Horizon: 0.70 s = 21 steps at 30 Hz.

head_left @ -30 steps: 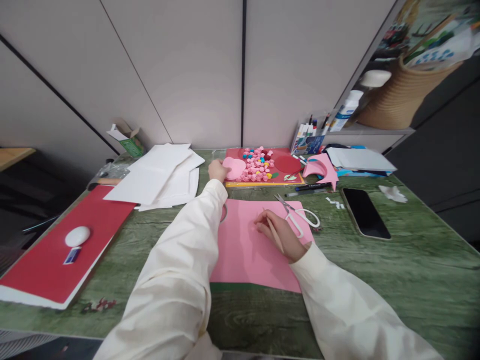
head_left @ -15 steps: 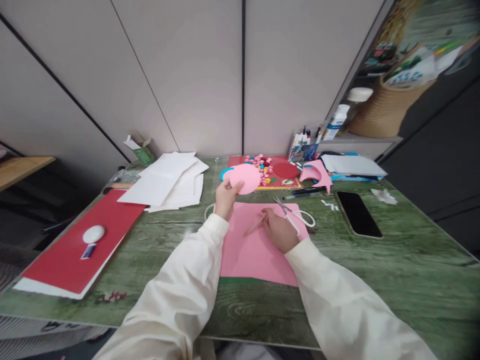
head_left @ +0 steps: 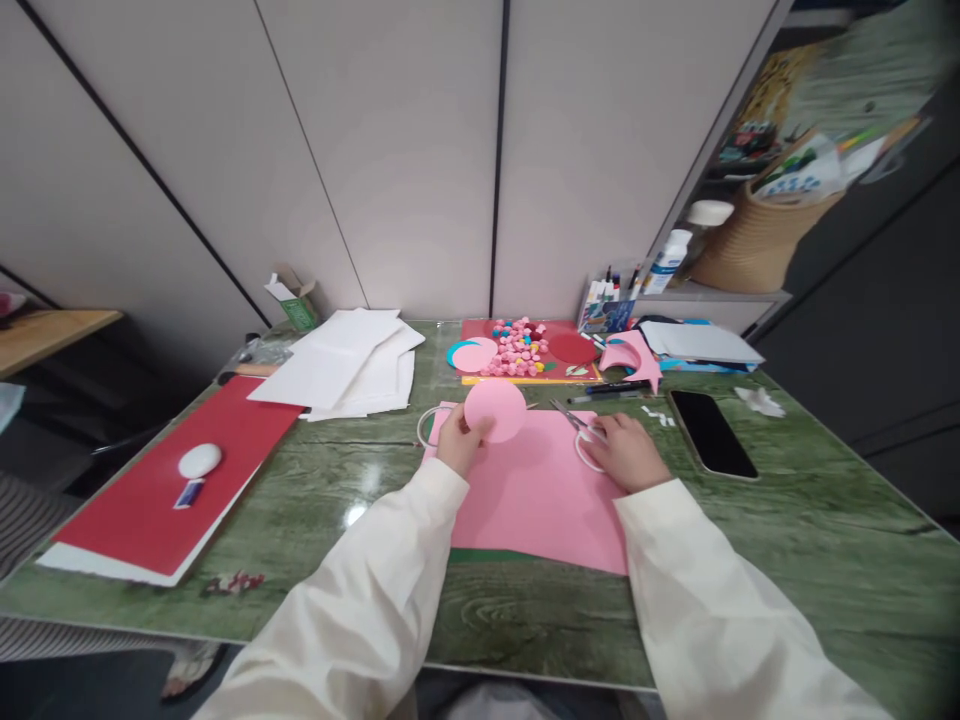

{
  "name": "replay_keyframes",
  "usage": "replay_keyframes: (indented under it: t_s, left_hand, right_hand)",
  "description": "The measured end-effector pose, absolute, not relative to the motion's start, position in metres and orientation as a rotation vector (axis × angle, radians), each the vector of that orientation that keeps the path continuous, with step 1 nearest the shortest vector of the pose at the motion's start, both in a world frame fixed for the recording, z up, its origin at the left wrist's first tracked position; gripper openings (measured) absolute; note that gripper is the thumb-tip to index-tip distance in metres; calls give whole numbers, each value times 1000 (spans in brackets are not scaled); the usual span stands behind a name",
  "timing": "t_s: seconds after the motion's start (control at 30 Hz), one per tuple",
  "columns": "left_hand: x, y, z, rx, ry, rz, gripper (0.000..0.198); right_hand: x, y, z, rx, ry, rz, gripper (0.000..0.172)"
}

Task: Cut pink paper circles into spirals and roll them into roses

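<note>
My left hand pinches the lower left edge of a pink paper circle, held over the top of a pink sheet. Fingers of my right hand are closed on the white handles of a pair of scissors at the sheet's upper right edge. The scissors' blades point away to the upper left. A thin pointed tip, seemingly the pencil, peeks out right of the circle; the rest is hidden. Some white ring-shaped thing lies beside my left hand.
Behind the sheet, a red tray-like sheet bears pink pieces, paper circles and a red circle. Pink offcuts, pens and a phone lie right. White papers and red card lie left.
My right hand has let go of the pencil and moved right onto the scissors' handles. My left hand has brought the pink circle lower and nearer, uncovering another pink circle behind.
</note>
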<state>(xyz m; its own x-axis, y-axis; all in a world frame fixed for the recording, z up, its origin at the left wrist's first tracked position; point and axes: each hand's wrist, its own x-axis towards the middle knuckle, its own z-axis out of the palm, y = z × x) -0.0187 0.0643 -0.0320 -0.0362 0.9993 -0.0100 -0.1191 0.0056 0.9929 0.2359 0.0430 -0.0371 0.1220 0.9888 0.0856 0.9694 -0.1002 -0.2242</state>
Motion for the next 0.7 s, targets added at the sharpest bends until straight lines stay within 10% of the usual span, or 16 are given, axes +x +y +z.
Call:
replay_keyframes:
  t_s: [0.7]
  left_hand:
    - [-7,61,-65,975,1074,1144,43]
  right_hand:
    - [193,50,-32,-1292,-1139,1125,25]
